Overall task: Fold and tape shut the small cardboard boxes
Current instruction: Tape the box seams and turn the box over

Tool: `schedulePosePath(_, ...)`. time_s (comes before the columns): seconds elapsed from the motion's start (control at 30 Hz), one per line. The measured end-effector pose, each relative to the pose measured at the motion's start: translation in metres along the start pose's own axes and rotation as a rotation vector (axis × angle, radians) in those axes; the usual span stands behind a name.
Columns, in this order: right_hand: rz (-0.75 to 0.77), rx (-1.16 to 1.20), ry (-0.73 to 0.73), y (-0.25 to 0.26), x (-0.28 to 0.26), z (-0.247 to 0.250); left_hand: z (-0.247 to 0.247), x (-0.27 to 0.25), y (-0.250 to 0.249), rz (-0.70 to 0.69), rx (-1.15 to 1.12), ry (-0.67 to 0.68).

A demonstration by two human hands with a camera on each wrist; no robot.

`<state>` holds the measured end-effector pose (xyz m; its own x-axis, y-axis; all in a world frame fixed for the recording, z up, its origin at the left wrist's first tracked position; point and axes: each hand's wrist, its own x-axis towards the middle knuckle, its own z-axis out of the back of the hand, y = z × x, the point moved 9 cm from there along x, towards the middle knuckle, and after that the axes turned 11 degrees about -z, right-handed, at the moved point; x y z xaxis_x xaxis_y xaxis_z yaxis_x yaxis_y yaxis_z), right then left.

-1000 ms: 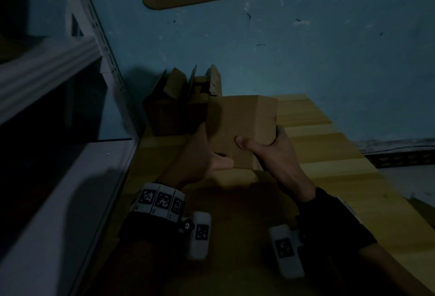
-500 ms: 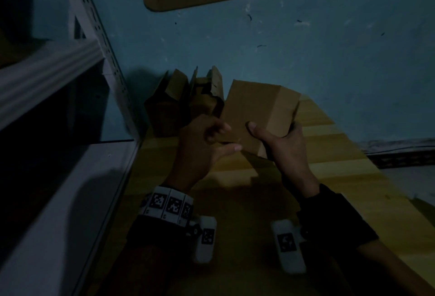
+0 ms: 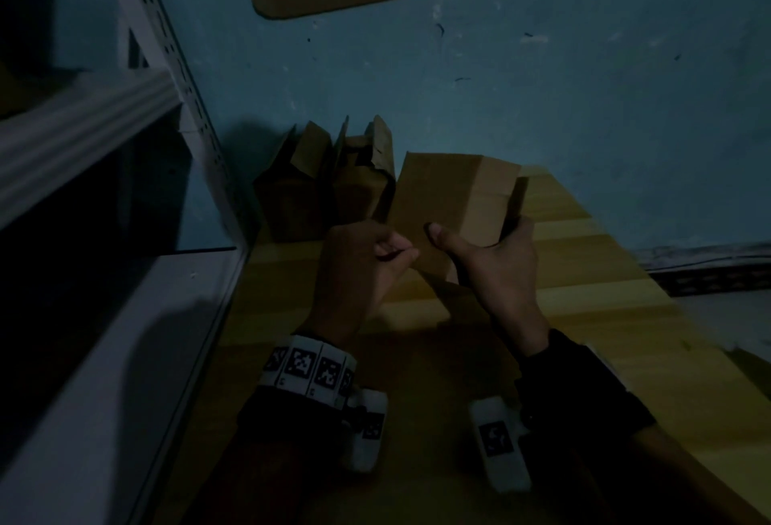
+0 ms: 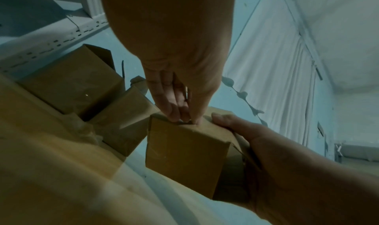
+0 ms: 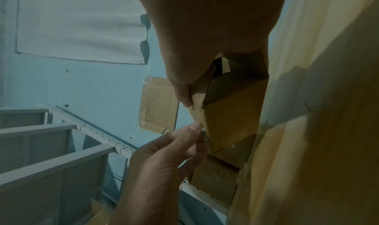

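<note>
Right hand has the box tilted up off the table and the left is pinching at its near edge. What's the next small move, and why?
Probably peel or lift whatever the left hand pinches at the box's near edge; it looks like a tape end, though that is unclear. The right hand grips the box, tilted above the wooden table, so it is braced. The far end looks open.

brown cardboard box (image 3: 446,195), blue wall (image 3: 542,86), yellow-striped wooden table (image 3: 584,282), white shelving (image 3: 83,128)

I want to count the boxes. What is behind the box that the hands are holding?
Behind the held box, to its left, two open boxes stand against the blue wall, flaps up. Whether anything lies directly behind it cannot be seen; the held box covers that place.
</note>
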<state>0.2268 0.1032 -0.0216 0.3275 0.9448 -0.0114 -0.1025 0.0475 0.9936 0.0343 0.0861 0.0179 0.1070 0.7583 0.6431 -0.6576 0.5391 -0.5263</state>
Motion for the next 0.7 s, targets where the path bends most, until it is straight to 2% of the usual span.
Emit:
schedulePosePath(0.13, 0.026, -0.005, -0.031, -0.001, -0.001, 0.004, -0.004, 0.0, -0.016, -0.11, 0.137, 0.049)
schedulePosePath(0.23, 0.027, -0.017, -0.043, -0.002, -0.002, 0.003, -0.008, 0.0, -0.022, -0.141, 0.262, 0.093)
schedulePosePath(0.33, 0.018, -0.032, -0.045, -0.005, -0.002, 0.0, -0.016, 0.0, -0.018, -0.103, 0.339, 0.197)
schedulePosePath(0.4, 0.016, -0.041, -0.046, -0.006, -0.002, -0.002, -0.016, 0.0, -0.016, -0.067, 0.353, 0.22)
schedulePosePath(0.7, -0.001, -0.047, -0.05, -0.009, -0.004, -0.006, -0.012, 0.001, -0.016, -0.064, 0.368, 0.185)
